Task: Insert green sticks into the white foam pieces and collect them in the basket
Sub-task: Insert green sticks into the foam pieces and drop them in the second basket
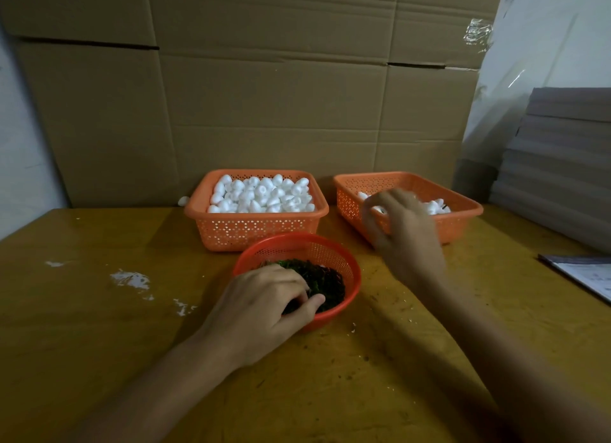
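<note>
left hand point(264, 307): in the round red basket point(297, 239), nearest the person. fingers curled down into the pile, thumb closing against them. the grip pinches at the green sticks point(325, 279); how many it has is hidden.
right hand point(403, 231): blurred, over the near wall of the right orange basket point(463, 208), fingers bent downward. cannot tell if the grip holds anything.
foam stock: left orange basket point(258, 231) full of white foam pieces point(261, 194), directly behind the round basket.
collected: a few foam pieces in the right basket point(433, 206), along its far side. green in them too small to confirm.
key relation: the foam stock lies straight ahead of the left hand and to the left of the right hand, well apart from both. the right hand looks the nearer one.
stick axis: sticks lie tangled, no common direction. a picked stick's axis can't be read here; judge it needs aligning to the foam piece before the push.
step (judged): picking the next stick; foam piece not yet picked.
risk: pulling out a clump instead of 1 stick.
surface point(99, 343): white crumbs point(130, 279) at left, 1 stray foam piece point(183, 200) behind the full basket.
</note>
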